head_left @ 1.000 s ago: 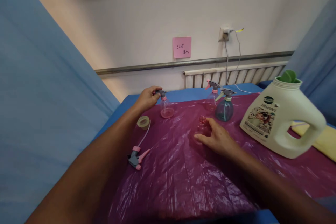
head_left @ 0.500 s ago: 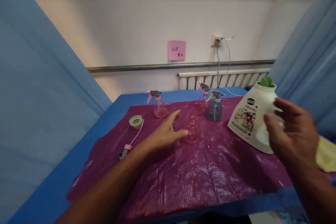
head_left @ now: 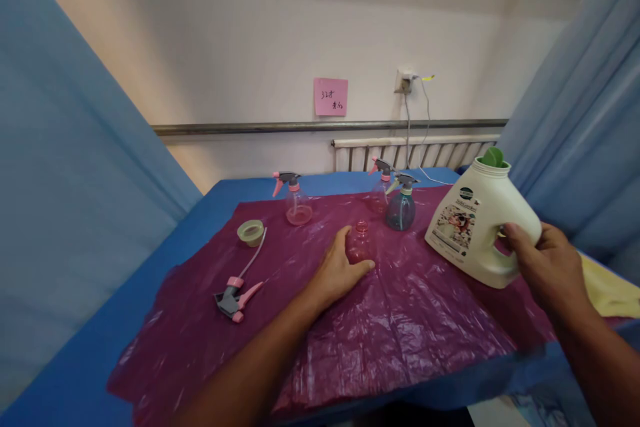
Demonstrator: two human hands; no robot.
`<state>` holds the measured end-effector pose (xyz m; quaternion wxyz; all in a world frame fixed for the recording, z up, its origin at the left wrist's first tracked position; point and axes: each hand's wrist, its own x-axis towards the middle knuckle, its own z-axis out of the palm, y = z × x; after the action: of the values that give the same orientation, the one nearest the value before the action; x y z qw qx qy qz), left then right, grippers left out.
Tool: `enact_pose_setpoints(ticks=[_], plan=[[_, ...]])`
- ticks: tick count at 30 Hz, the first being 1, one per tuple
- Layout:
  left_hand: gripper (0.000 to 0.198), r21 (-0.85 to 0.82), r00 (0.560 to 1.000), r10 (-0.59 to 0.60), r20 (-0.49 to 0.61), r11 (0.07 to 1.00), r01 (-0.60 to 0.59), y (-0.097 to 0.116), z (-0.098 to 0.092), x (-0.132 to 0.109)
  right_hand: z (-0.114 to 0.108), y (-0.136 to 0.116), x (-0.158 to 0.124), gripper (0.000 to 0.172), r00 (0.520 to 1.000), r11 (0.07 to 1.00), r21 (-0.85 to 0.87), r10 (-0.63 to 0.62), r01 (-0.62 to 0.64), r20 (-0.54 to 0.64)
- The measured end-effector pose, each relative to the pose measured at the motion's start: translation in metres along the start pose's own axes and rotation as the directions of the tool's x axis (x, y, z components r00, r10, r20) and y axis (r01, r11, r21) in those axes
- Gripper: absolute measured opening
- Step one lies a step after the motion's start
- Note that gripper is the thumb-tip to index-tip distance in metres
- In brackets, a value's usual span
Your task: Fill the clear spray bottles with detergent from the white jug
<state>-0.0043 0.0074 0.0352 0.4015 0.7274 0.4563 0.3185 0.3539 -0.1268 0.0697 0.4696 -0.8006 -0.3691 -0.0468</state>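
Note:
In the head view, my left hand [head_left: 343, 268] is curled round the left and near side of a clear pink spray bottle without its top [head_left: 361, 243], which stands upright on the purple sheet. My right hand [head_left: 547, 263] is closed on the handle of a cream detergent jug [head_left: 473, 227], thumb at the handle hole and fingers behind it. A green piece [head_left: 493, 157] sticks up from the jug's open neck. Left of my left arm lies a loose grey and pink spray head [head_left: 231, 297] with its white tube.
A pale green cup [head_left: 251, 232] stands at the left. Behind are a clear spray bottle with pink liquid [head_left: 299, 213], a blue-green spray bottle [head_left: 400, 211] and another pink-topped one [head_left: 381, 193]. A yellow cloth [head_left: 607, 287] lies at the right; blue curtains [head_left: 595, 80] hang at both sides.
My left hand has moved right and come round the pink bottle. My right hand has closed on the jug's handle. The view has shifted slightly, showing the whole loose spray head.

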Motion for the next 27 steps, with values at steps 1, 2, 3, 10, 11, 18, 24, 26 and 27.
enact_pose_setpoints(ticks=[1,2,3,10,11,18,24,26,27], plan=[[0.101,0.002,1.000,-0.004,-0.006,1.000,0.004,-0.001,0.001,0.000,0.000,0.001,-0.001,0.047,0.999,0.999,0.003,0.049,-0.049,0.016],[0.099,0.003,1.000,-0.006,-0.015,1.000,0.006,-0.002,0.002,0.000,0.001,0.001,-0.001,0.045,0.995,0.995,0.007,0.094,-0.095,0.022],[0.098,0.004,1.000,-0.002,-0.022,1.000,0.002,-0.003,0.003,0.000,0.002,0.001,-0.002,0.043,0.992,0.992,0.010,0.128,-0.128,0.015],[0.094,-0.047,0.996,0.071,-0.049,0.996,-0.074,-0.009,-0.003,0.002,0.004,-0.012,0.007,0.043,0.996,0.996,0.018,0.091,-0.091,-0.013],[0.095,-0.047,0.997,0.068,-0.046,0.996,-0.071,-0.010,-0.005,0.002,0.001,-0.017,0.010,0.043,0.997,0.997,0.016,0.075,-0.075,0.005],[0.100,-0.074,0.999,0.044,0.003,0.996,-0.044,-0.017,-0.015,0.002,-0.034,-0.055,0.035,0.044,0.972,0.999,-0.039,-0.026,0.036,0.234],[0.102,-0.041,0.996,0.079,0.040,0.996,-0.077,-0.021,-0.015,0.002,-0.042,-0.071,0.046,0.052,0.898,0.987,-0.016,-0.141,0.162,0.418],[0.101,-0.029,0.993,0.102,0.059,0.995,-0.100,-0.023,-0.015,0.001,-0.041,-0.074,0.048,0.058,0.876,0.973,-0.022,-0.195,0.228,0.441],[0.100,-0.027,0.992,0.112,0.065,0.994,-0.110,-0.024,-0.015,0.000,-0.040,-0.075,0.049,0.061,0.865,0.968,-0.031,-0.209,0.250,0.456]])
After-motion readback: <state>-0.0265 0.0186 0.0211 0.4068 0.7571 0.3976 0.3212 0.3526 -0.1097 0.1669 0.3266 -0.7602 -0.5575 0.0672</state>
